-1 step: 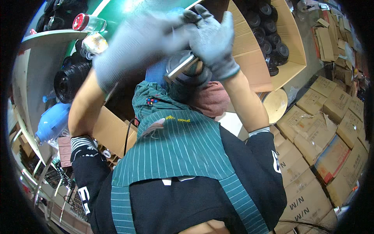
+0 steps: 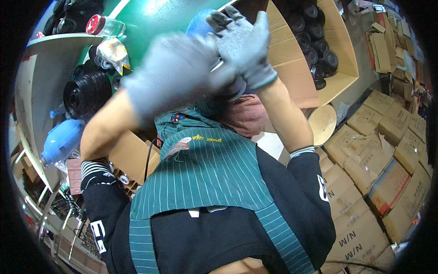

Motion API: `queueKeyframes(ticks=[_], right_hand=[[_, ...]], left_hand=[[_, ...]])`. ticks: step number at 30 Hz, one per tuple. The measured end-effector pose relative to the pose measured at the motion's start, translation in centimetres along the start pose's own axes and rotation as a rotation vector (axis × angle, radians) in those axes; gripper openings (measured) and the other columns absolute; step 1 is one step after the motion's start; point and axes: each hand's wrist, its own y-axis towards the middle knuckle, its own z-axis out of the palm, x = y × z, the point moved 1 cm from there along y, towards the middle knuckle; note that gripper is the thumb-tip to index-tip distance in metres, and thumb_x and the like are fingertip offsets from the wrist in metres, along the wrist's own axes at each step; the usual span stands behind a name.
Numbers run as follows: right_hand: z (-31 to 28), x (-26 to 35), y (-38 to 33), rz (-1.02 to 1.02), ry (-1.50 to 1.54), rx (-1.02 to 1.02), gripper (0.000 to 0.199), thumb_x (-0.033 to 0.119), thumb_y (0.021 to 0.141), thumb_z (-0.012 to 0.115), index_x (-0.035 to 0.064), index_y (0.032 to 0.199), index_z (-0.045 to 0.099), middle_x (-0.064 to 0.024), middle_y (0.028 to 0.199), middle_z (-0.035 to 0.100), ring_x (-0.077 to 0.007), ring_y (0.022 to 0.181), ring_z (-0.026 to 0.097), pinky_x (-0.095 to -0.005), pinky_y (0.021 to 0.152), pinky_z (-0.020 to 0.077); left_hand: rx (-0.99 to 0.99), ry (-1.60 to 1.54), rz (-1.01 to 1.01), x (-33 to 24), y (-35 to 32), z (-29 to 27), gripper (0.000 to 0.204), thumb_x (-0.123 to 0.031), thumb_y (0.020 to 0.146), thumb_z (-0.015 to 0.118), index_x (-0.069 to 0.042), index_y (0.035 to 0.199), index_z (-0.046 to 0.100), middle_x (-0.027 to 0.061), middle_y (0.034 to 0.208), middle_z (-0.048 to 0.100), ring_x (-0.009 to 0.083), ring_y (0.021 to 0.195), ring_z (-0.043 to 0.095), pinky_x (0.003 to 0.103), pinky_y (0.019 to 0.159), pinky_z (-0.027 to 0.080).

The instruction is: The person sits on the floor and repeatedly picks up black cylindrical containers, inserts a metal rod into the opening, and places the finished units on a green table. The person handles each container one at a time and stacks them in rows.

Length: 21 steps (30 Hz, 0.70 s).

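My left hand, in a grey knit glove, is smeared by motion and its fingers do not show clearly. It crosses in front of a dark rounded object, which is mostly hidden. My right hand, in a grey glove with dark fingertips, is open, its fingers stretched up and apart. The heel of that hand is beside the dark object; whether it touches cannot be told. Both hands are close together above my green striped apron.
At right stands an open carton holding several black round parts. Stacked brown boxes lie beyond. On the left are a red-lidded jar, a plastic bag, black discs and a blue container. A round stool is near my right arm.
My left hand has swung down and to the right, covering the dark object and its metal bar, which showed before. The right hand has shifted slightly left.
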Motion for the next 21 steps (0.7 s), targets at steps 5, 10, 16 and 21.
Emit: queueKeyframes(ticks=[5,10,16,21], right_hand=[[-0.7,1.0,0.7,0.0,-0.255,0.155,0.072,0.062,0.112,0.031,0.0007,0.142,0.053,-0.0242,0.13,0.069,-0.0355,0.124,0.064,-0.0473,0.116,0.0437],[-5.6,3.6,-1.8,-0.757,-2.335,0.582,0.032,0.031,0.109,0.048,0.0083,0.113,0.07,-0.0123,0.1,0.073,-0.0357,0.095,0.071,-0.0486,0.087,0.0553],[-3.4,0.6,-7.3,-1.025,-2.207,0.167,0.041,0.04,0.108,0.056,0.0146,0.078,0.067,-0.0098,0.071,0.067,-0.033,0.069,0.069,-0.0476,0.068,0.0508],[-0.2,-2.3,-12.1,-0.657,-2.554,-0.237,0.042,0.052,0.104,0.063,0.0143,0.086,0.063,-0.0064,0.068,0.066,-0.0257,0.06,0.07,-0.0424,0.058,0.0515]], left_hand=[[-0.12,0.105,-0.438,-7.0,1.6,5.2,0.052,-0.062,0.1,0.066,-0.012,0.088,0.067,0.0082,0.073,0.069,0.0219,0.062,0.074,0.038,0.047,0.054],[-0.209,-0.107,-0.323,-3.7,0.4,7.5,0.041,-0.047,0.106,0.065,-0.01,0.089,0.062,0.0127,0.07,0.067,0.0323,0.062,0.072,0.043,0.051,0.056],[-0.363,-0.459,-0.082,0.3,-1.3,8.2,0.031,-0.025,0.108,0.058,-0.008,0.083,0.059,0.0164,0.07,0.058,0.0382,0.062,0.064,0.047,0.058,0.049],[-0.432,-0.713,0.126,5.4,1.1,11.6,0.033,-0.025,0.108,0.052,-0.009,0.08,0.057,0.0132,0.066,0.054,0.0373,0.06,0.058,0.042,0.059,0.047]])
